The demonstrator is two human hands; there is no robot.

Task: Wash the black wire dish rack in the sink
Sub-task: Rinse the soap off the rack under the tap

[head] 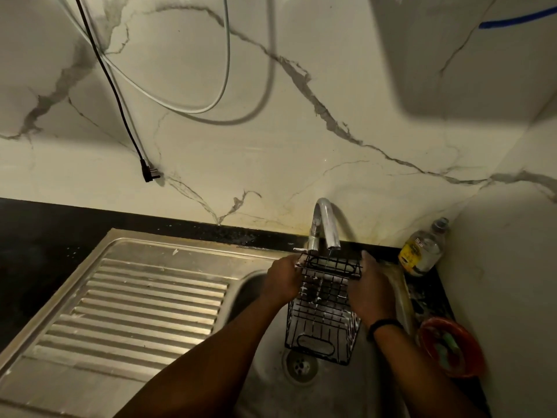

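The black wire dish rack (324, 312) stands tilted in the steel sink (271, 369), its top end right under the tap spout (327, 227). A thin stream of water falls onto it, and white foam clings to its wires. My left hand (283, 280) grips the rack's upper left side. My right hand (372, 292) holds the upper right side, fingers curled round the edge. The drain (300, 365) shows just below the rack's lower end.
A ribbed steel draining board (135, 303) lies left of the basin. A bottle with a yellow label (422, 248) stands in the right corner, and a red bowl (452, 346) sits at the sink's right. Cables with a black plug (147, 173) hang on the marble wall.
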